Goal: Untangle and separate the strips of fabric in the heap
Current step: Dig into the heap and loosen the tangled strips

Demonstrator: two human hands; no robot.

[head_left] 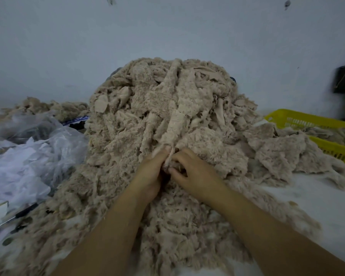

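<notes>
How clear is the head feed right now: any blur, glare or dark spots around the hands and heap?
Head view: dim, even light, no glare; the left hand and right hand pinching the fabric strip are fairly sharp, with a dark shadow between them; the heap looks soft, and the yellow basket at the right edge is smeared.

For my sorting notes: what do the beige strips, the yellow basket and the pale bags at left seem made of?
The beige strips: probably plush or fleece textile, matte; shaggy pile, frayed edges. The yellow basket: rigid moulded plastic, slight sheen; slotted walls. The pale bags: thin plastic film, likely; translucent and crinkled.
</notes>
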